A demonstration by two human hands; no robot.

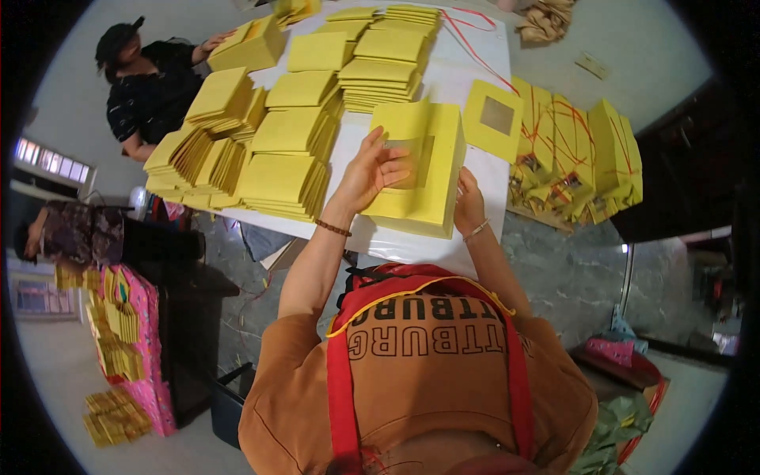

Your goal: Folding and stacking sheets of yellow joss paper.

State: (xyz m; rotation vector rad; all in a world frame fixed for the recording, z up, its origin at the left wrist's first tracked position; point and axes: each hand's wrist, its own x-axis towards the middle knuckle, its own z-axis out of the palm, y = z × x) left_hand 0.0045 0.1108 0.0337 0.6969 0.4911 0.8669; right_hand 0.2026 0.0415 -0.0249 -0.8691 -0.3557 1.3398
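Observation:
On the table's near side sits a block-shaped yellow paper stack or box (445, 170); which of the two I cannot tell. Its top bears a greyish rectangular window. A yellow sheet (417, 150), smeared by motion, rises over that top, close to the fingers of my left hand (374, 169). Those fingers are spread and slightly curled; no firm grip on the sheet shows. My right hand (469, 204) rests along the block's right side, fingers loosely extended and partly hidden by it. Just right of the block lies a yellow windowed card (492, 116).
Piles of folded yellow paper (293, 131) cover the white table's (491, 59) left and far parts. At right stand yellow bundles with red cords (570, 146). A co-worker (150, 91) handles a yellow box (249, 47) at far left; another person (87, 232) is by a pink-covered table (150, 340).

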